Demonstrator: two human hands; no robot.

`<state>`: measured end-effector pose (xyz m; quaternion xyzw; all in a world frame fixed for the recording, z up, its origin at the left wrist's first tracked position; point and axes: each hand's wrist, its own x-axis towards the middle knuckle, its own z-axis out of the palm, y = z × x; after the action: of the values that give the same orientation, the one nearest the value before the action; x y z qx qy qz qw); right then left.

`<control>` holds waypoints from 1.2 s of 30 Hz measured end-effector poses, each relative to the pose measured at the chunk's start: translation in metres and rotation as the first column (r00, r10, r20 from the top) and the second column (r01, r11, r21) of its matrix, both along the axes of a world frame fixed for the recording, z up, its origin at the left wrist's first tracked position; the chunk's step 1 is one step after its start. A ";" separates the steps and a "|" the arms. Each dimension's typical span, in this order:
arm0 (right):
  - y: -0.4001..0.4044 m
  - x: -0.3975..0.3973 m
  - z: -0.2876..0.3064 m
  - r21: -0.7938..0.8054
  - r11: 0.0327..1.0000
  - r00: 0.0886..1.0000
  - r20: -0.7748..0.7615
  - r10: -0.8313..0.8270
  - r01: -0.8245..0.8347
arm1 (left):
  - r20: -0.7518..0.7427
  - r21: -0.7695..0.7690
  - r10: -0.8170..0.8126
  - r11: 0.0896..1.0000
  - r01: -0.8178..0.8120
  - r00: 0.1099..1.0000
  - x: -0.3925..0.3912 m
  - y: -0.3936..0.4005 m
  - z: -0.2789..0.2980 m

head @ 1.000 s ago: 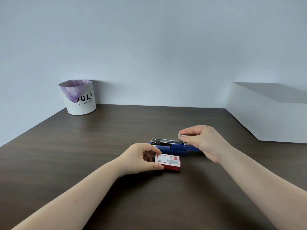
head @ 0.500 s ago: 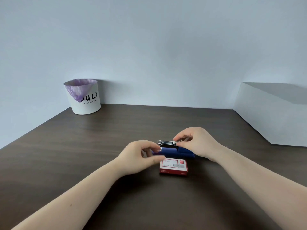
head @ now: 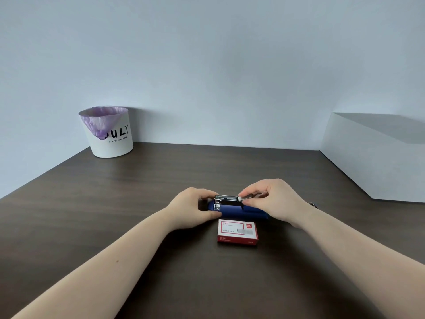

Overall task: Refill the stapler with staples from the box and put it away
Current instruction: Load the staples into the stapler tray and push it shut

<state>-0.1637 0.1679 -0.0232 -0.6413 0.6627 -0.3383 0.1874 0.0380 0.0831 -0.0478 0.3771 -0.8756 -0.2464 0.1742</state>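
A blue stapler [head: 239,211] lies open on the dark wooden table [head: 115,203], its metal staple channel [head: 226,198] facing up. My left hand [head: 192,210] grips the stapler's left end. My right hand [head: 273,200] pinches a silver strip of staples [head: 247,198] and holds it over the right end of the channel. The red and white staple box [head: 237,231] lies closed on the table just in front of the stapler, with neither hand touching it.
A white bin [head: 109,132] with a purple liner stands at the back left by the wall. A large white box [head: 377,157] sits at the right. A small dark object [head: 312,205] peeks out behind my right wrist.
My left hand left the staple box and took hold of the stapler's left end. My right hand brought the staple strip down to the open channel.
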 end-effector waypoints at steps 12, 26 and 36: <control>-0.006 0.000 0.001 0.121 0.991 0.999 0.009 0.051 -0.051 | -0.037 -0.016 0.030 0.999 -0.031 0.999 0.002 0.003 -0.003; 0.000 -0.004 0.002 0.044 0.997 0.866 -0.493 0.080 -0.067 | -0.030 -0.024 0.041 0.999 -0.042 0.999 0.002 0.001 -0.005; -0.011 0.014 0.001 0.067 0.990 0.845 -0.515 0.144 -0.128 | -0.036 -0.034 0.026 0.999 -0.027 0.999 0.003 -0.003 -0.009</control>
<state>-0.1496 0.1567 -0.0226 -0.7510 0.6466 -0.1291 0.0349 0.0406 0.0803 -0.0565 0.3812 -0.8714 -0.2358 0.1994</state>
